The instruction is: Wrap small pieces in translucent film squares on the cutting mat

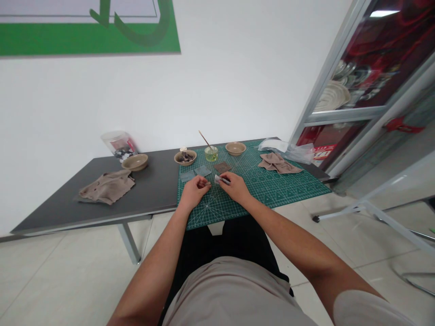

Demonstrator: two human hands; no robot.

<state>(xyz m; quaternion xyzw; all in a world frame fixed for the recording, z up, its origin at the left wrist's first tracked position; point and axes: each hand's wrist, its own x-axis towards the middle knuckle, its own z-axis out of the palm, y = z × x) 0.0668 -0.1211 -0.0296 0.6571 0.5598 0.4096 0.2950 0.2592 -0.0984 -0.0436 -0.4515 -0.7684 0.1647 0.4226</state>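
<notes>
My left hand [195,190] rests closed on the green cutting mat [272,185], fingers pinched on something too small to make out. My right hand [234,185] lies beside it, closed on a small grey tool or piece [219,179] that sticks out to the left. Just beyond the hands lie two grey-blue squares [195,173] and a brown square [223,167]. Behind these stand a bowl of dark pieces [185,157], a small glass of yellowish liquid with a stick in it [211,153], and an empty tan bowl [235,148].
On the dark grey table [156,190], a beige cloth [106,186], another tan bowl [135,161] and a clear container [118,145] lie to the left. A second cloth [278,164] and plastic bags [288,148] are at the right. A glass cabinet [360,81] stands right.
</notes>
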